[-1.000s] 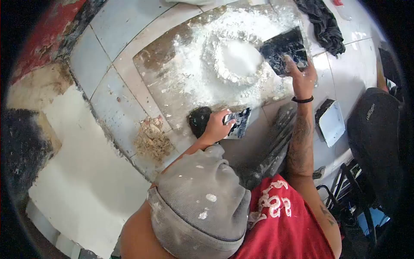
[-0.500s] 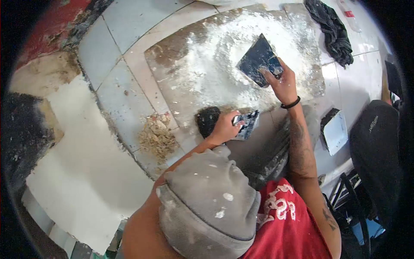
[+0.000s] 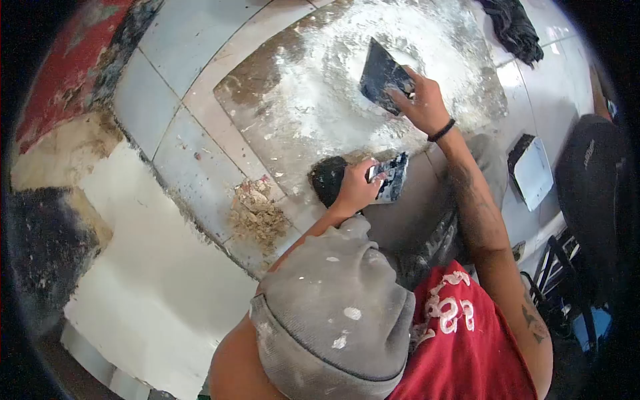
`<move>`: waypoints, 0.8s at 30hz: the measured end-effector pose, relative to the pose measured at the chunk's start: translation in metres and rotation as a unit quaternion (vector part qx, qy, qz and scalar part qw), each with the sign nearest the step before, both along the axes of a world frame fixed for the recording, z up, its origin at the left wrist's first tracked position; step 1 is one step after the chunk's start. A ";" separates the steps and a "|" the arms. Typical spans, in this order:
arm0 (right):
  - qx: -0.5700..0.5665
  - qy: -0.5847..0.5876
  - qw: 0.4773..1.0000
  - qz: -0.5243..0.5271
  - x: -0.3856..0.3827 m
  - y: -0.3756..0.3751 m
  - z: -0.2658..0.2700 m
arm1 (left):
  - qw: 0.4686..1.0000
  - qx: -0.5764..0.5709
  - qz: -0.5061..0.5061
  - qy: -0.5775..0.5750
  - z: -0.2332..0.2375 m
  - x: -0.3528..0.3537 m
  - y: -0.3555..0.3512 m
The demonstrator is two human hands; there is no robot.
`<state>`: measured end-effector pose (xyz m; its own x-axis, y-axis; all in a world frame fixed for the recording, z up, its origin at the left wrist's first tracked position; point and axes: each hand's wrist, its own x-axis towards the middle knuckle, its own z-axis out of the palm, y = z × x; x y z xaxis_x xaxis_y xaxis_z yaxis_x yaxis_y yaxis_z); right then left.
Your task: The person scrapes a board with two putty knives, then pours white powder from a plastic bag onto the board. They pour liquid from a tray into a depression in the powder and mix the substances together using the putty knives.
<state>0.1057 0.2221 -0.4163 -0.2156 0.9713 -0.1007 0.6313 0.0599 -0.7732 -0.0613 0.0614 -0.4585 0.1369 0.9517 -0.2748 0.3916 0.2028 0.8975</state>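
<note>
In my right hand (image 3: 425,103) is a dark, flat, four-sided scraper plate (image 3: 382,77), gripped at one edge with the thumb across its face. The plate is tilted over white powder (image 3: 320,93) spread on a worn flat board (image 3: 241,85). My left hand (image 3: 359,188) is closed around a smaller putty scraper (image 3: 396,177) with white smears on its blade, near the board's front edge. Right beside my left hand sits a dark, rounded object (image 3: 327,179). A ring of thicker powder lies behind the plate.
A heap of tan crumbs (image 3: 259,217) lies on the tiles at the left, beside a white-coated surface (image 3: 147,253). Dark cloth (image 3: 510,30) lies at the upper right. A shallow white-faced tray (image 3: 531,175) and a black bag (image 3: 590,180) are on the right.
My right hand has drawn the dark plate slightly left across the powder, and the plate's angle has turned. My left hand keeps hold of its scraper. The whole view has shifted a little.
</note>
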 end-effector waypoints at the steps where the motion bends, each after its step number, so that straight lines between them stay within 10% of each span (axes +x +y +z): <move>1: -0.017 -0.008 1.000 -0.003 0.000 0.001 0.003 | 1.000 -0.005 -0.001 0.004 -0.001 0.000 -0.001; 24: 0.011 0.114 0.992 -0.048 0.001 0.012 0.017 | 0.999 0.008 -0.009 0.032 -0.005 -0.001 -0.001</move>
<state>0.1072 0.2341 -0.3998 -0.1370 0.9898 -0.0385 0.4434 0.0265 -0.8959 -0.0626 0.0599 -0.4632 0.1373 0.9538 -0.2673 0.4512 0.1800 0.8741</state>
